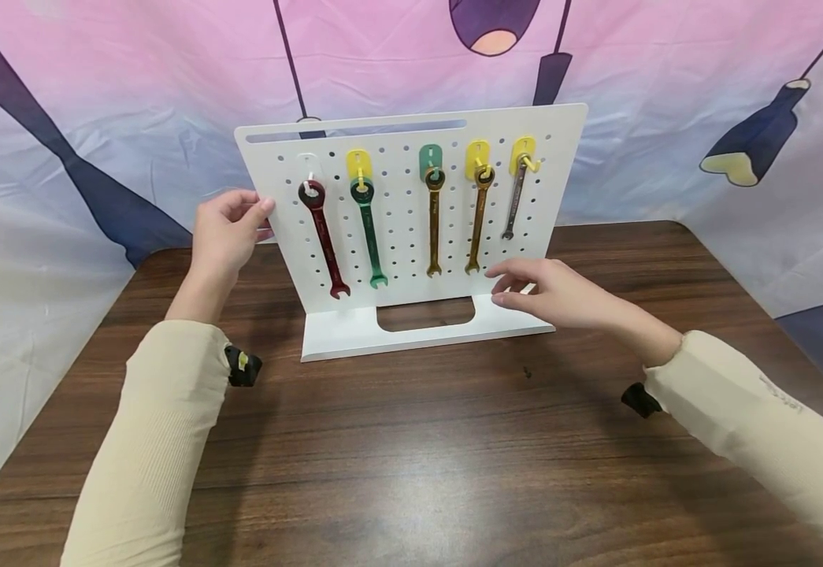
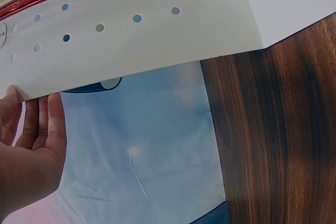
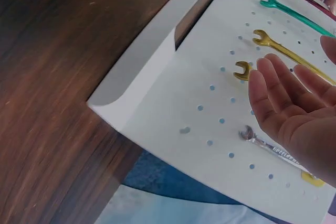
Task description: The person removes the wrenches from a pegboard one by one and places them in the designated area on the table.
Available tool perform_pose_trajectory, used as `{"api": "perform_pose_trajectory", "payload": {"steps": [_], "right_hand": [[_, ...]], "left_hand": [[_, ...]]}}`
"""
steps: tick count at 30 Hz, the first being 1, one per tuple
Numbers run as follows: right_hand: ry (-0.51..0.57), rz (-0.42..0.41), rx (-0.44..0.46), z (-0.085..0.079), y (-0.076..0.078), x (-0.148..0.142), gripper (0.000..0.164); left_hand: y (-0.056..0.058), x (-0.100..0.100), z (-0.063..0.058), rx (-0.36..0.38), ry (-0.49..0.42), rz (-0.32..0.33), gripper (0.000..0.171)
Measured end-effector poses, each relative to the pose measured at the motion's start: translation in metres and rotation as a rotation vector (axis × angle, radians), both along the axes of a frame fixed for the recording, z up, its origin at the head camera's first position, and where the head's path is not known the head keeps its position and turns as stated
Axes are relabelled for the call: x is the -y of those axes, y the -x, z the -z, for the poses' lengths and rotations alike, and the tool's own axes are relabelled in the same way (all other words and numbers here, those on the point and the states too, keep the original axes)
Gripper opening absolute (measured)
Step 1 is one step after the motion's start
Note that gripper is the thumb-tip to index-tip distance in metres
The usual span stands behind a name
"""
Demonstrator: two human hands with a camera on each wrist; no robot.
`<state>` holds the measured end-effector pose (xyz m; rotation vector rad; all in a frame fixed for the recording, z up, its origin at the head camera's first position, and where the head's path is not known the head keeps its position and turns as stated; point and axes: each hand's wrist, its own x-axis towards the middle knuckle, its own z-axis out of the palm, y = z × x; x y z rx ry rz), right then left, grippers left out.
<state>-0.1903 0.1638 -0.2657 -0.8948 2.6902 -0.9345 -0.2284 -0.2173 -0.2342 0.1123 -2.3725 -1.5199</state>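
Note:
A white pegboard [image 1: 405,290] stands upright on its base, with wrenches hung from hooks. From left to right these are a red wrench [image 1: 326,244], a green wrench [image 1: 370,240], two gold wrenches [image 1: 435,228] and a smaller silver wrench [image 1: 516,201]. My left hand [image 1: 223,236] pinches the board's left edge, thumb on the front face and fingers behind, as the left wrist view shows. My right hand [image 1: 556,291] hovers before the lower right of the board with loosely bent fingers, holding nothing. In the right wrist view it partly covers a gold wrench.
The board's foot has a cut-out handle slot and rests on a brown wooden table [image 1: 383,457]. A small dark speck [image 1: 528,372] lies before its right end. Behind the table hangs a patterned pink and blue cloth [image 1: 198,71]. The hooks are yellow, green and clear.

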Motion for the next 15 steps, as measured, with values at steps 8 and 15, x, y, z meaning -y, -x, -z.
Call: {"api": "perform_pose_trajectory", "payload": {"steps": [8,15], "right_hand": [[0.020,-0.008,0.043,-0.005,0.008,0.023,0.034],[0.057,-0.085,0.041,-0.005,0.014,0.042,0.034]], "left_hand": [[0.001,0.000,0.001,-0.012,-0.017,0.004,0.029],[0.001,0.000,0.001,-0.022,-0.015,0.002,0.027]]}}
